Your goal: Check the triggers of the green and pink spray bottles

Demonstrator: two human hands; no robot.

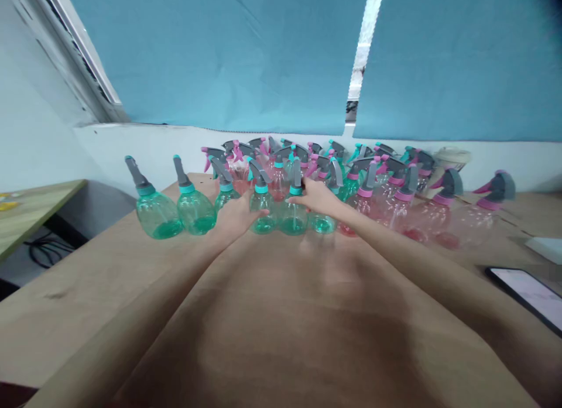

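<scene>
Green spray bottles with grey trigger heads and turquoise collars stand in the front row on the table. My left hand (237,216) curls round the left side of one green spray bottle (263,225), its thumb across the front and its other fingers partly hidden. Just to the right, my right hand (317,195) grips another green spray bottle (293,223) near the collar, thumb in front. A further green spray bottle (324,223) stands under my right wrist. Two more, a green spray bottle (197,212) and a tilted-looking one (158,216), are left of my hands.
Pink spray bottles (397,212) continue the row on the right, with several pink and green ones behind. A phone (527,291) lies on the wooden table (281,314) at right. Behind are a white ledge and blue curtain (228,62); another table (39,206) is at left.
</scene>
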